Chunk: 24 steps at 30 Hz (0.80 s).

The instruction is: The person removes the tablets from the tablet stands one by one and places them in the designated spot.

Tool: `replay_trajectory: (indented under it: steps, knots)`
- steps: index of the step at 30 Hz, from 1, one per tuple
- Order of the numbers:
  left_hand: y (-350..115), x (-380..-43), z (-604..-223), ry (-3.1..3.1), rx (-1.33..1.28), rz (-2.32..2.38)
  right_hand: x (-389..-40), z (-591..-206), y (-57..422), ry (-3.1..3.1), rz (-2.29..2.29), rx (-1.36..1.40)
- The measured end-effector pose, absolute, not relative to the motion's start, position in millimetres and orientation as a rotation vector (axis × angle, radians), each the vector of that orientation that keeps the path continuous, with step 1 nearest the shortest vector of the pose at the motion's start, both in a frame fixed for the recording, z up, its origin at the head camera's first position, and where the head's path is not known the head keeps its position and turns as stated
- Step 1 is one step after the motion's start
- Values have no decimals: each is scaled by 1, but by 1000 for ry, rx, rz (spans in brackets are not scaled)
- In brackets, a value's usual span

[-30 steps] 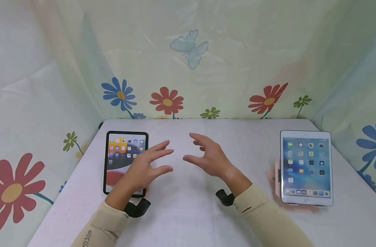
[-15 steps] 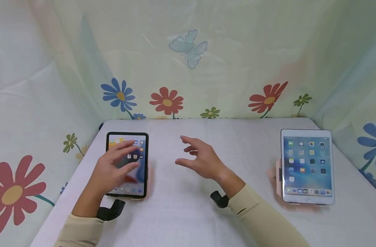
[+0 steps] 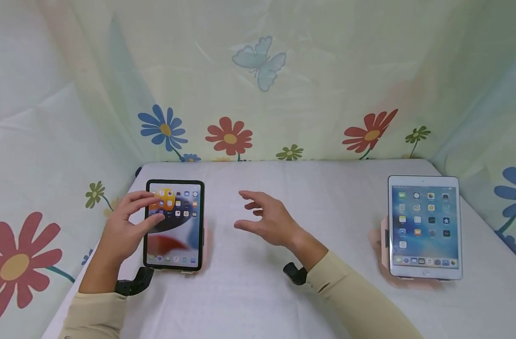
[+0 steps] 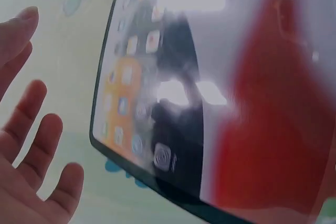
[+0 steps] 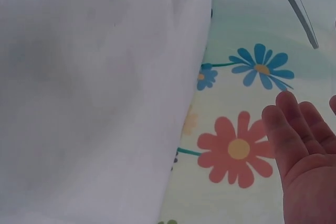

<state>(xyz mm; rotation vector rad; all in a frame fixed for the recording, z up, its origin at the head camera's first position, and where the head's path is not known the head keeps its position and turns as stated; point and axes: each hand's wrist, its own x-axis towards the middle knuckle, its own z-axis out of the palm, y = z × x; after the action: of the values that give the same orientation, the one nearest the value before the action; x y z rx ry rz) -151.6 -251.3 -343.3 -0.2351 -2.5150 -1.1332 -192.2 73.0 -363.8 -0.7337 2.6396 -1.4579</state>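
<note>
In the head view my left hand (image 3: 124, 228) hangs at the left side of a black-framed tablet (image 3: 173, 245), fingertips and thumb overlapping its screen edge. Its fingers are bent loosely, with thumb apart, and hold nothing. The left wrist view shows the fingers (image 4: 39, 145) beside the tablet's lit screen (image 4: 184, 103), which has app icons and glare. My right hand (image 3: 272, 219) hovers over the middle of the table, thumb and fingers spread apart and holding nothing. In the right wrist view this hand (image 5: 310, 166) appears at the right edge, palm showing.
At the right a white-framed tablet (image 3: 425, 230) leans on a pink stand (image 3: 384, 254), its home screen lit. A white cloth covers the table (image 3: 249, 296). Behind and at both sides hangs a flowered curtain (image 3: 317, 84). A black wrist camera (image 3: 135, 282) sits at the left wrist.
My left hand has moved left across the black-framed tablet to its left edge, uncovering much of the screen. My right hand has drifted slightly left. Both tablets stay in place.
</note>
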Motion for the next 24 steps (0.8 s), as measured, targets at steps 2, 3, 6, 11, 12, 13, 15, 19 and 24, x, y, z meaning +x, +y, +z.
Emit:
replay_trajectory:
  steps: [2, 3, 6, 11, 12, 13, 15, 19, 24]
  knots:
    - [-257, -154, -344, -2516, -170, -1129, -191, -366, 70, 2621, -1466, -718]
    - [-259, -156, -345, -2512, -141, -1137, -191, -367, 69, 2613, -1470, -711]
    - [-266, -162, -349, -2495, -89, -1188, -190, -371, 64, 2593, -1484, -705]
    - [-274, -167, -356, -2505, -77, -1304, -191, -373, 54, 2569, -1476, -753]
    - [-276, -168, -358, -2512, -82, -1328, -191, -373, 53, 2566, -1469, -759]
    - [-277, -168, -359, -2517, -91, -1350, -191, -373, 53, 2563, -1462, -761]
    - [-278, -170, -362, -2522, -120, -1394, -192, -373, 52, 2560, -1447, -758]
    - [-282, -175, -365, -2501, -170, -1475, -194, -372, 49, 2541, -1443, -760]
    - [-287, -178, -367, -2513, -174, -1536, -197, -369, 41, 2508, -1438, -757]
